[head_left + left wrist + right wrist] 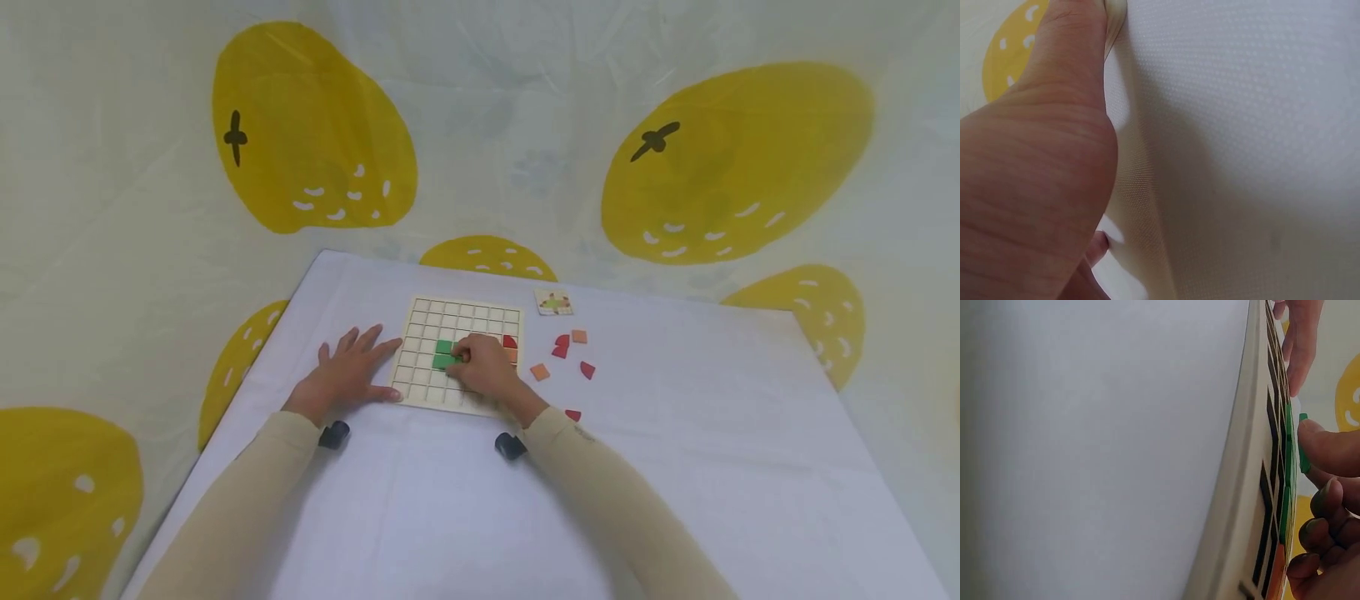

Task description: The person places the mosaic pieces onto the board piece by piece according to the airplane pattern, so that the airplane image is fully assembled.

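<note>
With my right hand (487,367) I am pinching one green tile (1304,450) just over one gridded board (427,319), while my left hand (347,372) is lying spread, touching the board's left edge. Two orange squares (579,336), four red pieces (587,369) and one pattern card (554,302) are lying right of it on the counter (712,400).

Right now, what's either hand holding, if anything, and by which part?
The right hand pinches a green tile by its side facing away from the board; exact contact is partly hidden. The left hand holds nothing.
</note>
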Motion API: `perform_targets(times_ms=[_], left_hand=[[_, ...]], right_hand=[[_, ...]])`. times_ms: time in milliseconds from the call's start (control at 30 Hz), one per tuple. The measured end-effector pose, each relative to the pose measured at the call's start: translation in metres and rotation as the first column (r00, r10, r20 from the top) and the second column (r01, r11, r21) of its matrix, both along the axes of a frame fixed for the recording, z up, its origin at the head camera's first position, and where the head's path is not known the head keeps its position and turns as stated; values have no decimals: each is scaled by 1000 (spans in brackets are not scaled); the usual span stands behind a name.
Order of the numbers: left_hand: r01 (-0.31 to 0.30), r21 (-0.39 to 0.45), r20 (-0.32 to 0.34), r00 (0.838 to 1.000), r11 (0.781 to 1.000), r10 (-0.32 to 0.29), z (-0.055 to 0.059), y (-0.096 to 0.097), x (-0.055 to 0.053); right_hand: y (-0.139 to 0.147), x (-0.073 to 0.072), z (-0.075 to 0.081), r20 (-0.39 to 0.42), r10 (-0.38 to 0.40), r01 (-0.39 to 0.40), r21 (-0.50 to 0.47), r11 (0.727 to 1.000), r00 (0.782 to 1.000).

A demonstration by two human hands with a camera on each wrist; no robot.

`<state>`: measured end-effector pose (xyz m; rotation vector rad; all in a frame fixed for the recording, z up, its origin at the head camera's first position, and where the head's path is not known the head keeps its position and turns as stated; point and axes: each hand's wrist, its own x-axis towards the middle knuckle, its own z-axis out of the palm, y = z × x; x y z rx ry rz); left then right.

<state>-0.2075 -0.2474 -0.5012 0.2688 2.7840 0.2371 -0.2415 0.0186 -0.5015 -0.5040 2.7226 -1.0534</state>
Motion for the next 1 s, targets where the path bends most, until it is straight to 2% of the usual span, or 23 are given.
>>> perform_targets(times_ms=[433,700,1000], left_hand=[[3,12,-3,1000,1000,-3,-2,-3,-1],[6,11,-10,1000,1000,-5,1,1,1],[-11,17,7,1000,1000,11,1,1,1]], right_hand=[[-22,-4,0,-25,30,-29,15,999,999],[-27,-4,1,14,19,-19,18,1000,1000],[-35,-7,-4,17,25,-25,13,1000,1000]])
